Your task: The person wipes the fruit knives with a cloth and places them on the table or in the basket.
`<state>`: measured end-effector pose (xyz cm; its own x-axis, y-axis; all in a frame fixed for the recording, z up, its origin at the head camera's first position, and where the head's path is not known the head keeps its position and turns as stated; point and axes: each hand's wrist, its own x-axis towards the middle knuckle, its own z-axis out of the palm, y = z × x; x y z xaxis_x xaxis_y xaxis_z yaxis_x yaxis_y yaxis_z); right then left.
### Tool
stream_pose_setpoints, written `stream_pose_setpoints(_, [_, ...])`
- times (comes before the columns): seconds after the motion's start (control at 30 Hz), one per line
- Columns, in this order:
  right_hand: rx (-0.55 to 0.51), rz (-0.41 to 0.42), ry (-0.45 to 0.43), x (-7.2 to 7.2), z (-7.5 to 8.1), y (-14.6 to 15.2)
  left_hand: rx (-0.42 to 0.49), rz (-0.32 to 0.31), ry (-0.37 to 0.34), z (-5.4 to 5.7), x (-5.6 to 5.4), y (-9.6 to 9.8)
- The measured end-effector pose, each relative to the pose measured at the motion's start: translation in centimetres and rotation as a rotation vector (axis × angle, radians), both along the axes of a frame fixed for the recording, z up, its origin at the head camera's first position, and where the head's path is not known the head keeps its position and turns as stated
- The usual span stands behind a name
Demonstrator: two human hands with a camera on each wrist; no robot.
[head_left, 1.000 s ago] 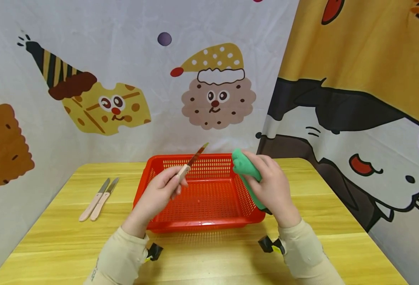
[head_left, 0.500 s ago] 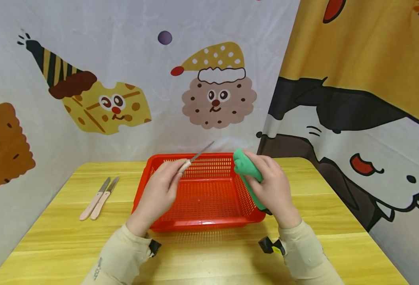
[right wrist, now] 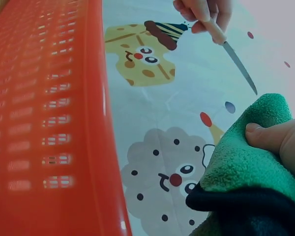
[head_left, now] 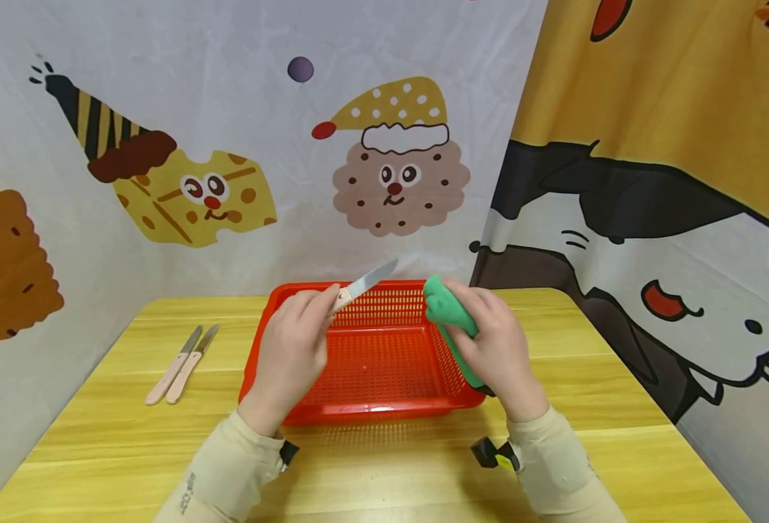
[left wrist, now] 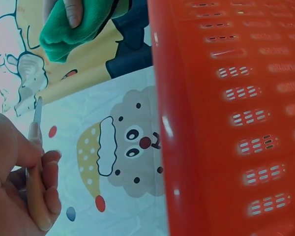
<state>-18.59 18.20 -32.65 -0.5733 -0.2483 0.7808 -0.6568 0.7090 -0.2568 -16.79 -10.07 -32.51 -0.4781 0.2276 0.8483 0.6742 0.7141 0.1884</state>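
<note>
Above the left part of a red plastic basket [head_left: 384, 410], my left hand [head_left: 291, 356] grips a knife [head_left: 368, 282] by its pale handle, the blade pointing up and to the right. The left wrist view shows the fingers curled round the knife handle [left wrist: 35, 196]. My right hand [head_left: 496, 341] holds a folded green cloth [head_left: 448, 305] over the basket's right side. In the right wrist view the thumb presses on the green cloth [right wrist: 250, 147], which has a dark edge. The knife tip and the cloth are apart in the head view.
Two more knives with pale handles, one knife [head_left: 174, 367] beside another knife [head_left: 192, 363], lie on the wooden table [head_left: 97, 436] left of the basket. A printed cloth backdrop [head_left: 319, 211] hangs behind the table. A small black camera sits at each wrist.
My left hand has turned the knife, so the flat of its blade now shows silver where a brownish-red face showed before. The right hand and the cloth have barely moved.
</note>
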Motion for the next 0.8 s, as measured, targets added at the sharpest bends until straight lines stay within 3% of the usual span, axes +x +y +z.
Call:
stream_pose_setpoints(0.33, [-0.030, 0.109, 0.077, 0.7, 0.5, -2.1, -0.113, 0.113, 0.148, 0.4, 0.1, 0.6])
stream_pose_setpoints(0.8, [0.023, 0.159, 0.164, 1.6, 1.2, -5.3, -0.060, 0.125, 0.259, 0.3, 0.2, 1.8])
